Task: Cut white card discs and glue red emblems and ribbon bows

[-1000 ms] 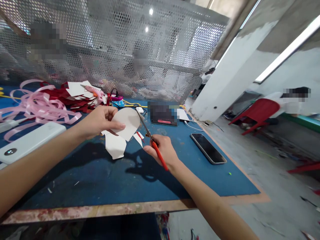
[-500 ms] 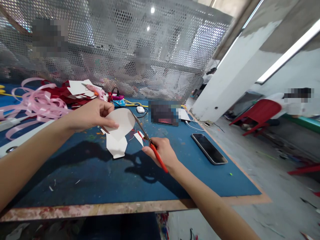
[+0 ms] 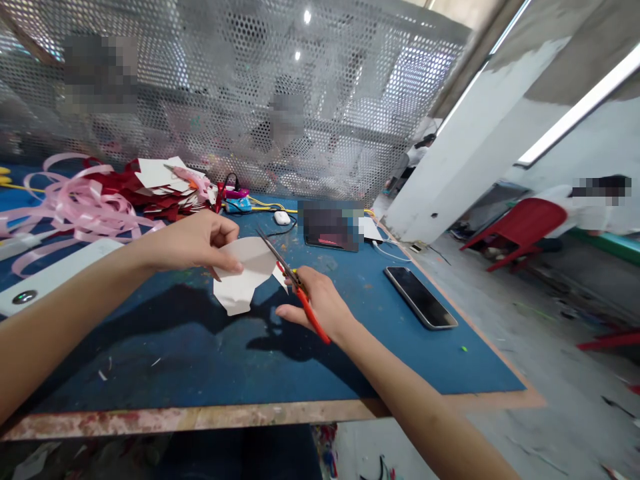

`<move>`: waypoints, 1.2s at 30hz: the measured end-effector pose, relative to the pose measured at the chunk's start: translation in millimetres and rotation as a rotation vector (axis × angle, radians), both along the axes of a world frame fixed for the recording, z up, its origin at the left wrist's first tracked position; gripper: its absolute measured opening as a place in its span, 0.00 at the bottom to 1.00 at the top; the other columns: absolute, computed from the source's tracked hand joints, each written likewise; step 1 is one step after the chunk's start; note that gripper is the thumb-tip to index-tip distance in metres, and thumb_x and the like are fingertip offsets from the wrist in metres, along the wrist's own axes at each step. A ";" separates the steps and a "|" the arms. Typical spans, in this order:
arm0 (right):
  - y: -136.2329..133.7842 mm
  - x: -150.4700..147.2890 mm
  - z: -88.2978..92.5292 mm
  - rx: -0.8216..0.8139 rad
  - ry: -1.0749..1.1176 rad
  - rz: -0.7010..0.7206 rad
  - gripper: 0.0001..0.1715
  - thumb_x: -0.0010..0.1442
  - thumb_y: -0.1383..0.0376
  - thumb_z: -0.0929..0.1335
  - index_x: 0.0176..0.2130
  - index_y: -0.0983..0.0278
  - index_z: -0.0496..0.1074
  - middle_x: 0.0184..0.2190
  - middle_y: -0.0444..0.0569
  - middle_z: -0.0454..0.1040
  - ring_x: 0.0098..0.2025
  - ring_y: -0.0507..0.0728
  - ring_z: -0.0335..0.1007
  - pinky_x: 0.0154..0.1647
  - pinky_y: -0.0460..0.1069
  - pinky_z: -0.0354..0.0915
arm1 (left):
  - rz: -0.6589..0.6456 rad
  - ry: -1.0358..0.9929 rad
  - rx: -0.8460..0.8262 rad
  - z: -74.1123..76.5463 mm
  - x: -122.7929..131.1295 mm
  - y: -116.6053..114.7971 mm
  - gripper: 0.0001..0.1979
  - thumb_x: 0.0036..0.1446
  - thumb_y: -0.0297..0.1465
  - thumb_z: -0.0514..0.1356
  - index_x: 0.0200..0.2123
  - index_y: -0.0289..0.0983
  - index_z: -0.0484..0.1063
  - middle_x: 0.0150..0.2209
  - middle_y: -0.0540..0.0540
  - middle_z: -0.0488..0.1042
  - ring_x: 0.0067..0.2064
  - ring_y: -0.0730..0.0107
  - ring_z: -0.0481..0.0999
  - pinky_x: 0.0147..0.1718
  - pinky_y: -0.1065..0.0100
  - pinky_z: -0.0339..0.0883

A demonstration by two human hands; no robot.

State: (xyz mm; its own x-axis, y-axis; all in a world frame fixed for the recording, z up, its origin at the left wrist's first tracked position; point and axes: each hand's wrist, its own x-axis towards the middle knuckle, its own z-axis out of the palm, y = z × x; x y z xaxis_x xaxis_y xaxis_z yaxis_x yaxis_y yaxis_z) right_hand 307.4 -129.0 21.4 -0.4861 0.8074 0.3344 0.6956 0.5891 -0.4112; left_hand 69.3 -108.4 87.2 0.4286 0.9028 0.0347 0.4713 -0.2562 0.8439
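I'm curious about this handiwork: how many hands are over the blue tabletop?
2: the left hand pinches pale paper, at centre-left; the right hand holds red-handled scissors, right of it. No others appear there.

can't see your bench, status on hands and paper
Left hand pinching rounded white paper; right hand holding orange-handled scissors; second white piece partly hidden.

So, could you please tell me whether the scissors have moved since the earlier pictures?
Yes; judged against the phone lying on the table, the scissors have shifted slightly left, away from it.
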 end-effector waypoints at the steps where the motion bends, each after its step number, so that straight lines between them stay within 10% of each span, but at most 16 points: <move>1: 0.5 0.2 -0.7 -0.014 0.013 0.012 0.35 0.46 0.34 0.59 0.26 0.63 0.58 0.23 0.44 0.61 0.24 0.51 0.53 0.26 0.46 0.49 | 0.008 -0.014 -0.010 -1.0 2.2 -0.7 0.18 0.34 0.32 0.67 0.13 0.37 0.56 0.12 0.57 0.58 0.15 0.80 0.59 0.13 0.78 0.48; 25: -1.8 -2.1 0.2 -0.068 0.048 -0.169 0.30 0.54 0.45 0.61 0.15 0.63 0.54 0.13 0.40 0.52 0.18 0.47 0.41 0.21 0.46 0.42 | 0.010 -0.168 -0.134 -7.3 2.0 3.7 0.11 0.33 0.29 0.67 0.23 0.38 0.68 0.19 0.53 0.69 0.20 0.73 0.70 0.16 0.76 0.61; 36: 10.1 1.5 -11.4 -0.111 0.239 -0.154 0.18 0.49 0.54 0.65 0.35 0.64 0.59 0.35 0.50 0.67 0.36 0.57 0.64 0.36 0.52 0.60 | 0.198 -0.540 -0.121 -26.4 15.2 10.4 0.11 0.46 0.38 0.63 0.29 0.36 0.69 0.24 0.51 0.71 0.23 0.74 0.70 0.21 0.76 0.63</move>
State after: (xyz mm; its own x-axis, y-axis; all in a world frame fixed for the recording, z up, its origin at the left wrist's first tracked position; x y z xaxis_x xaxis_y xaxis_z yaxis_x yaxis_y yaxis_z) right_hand 308.9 -118.9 9.9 -0.2734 0.9034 0.3303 0.6489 0.4267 -0.6299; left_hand 84.5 -98.0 60.8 0.2017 0.9750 0.0933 -0.0048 -0.0943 0.9955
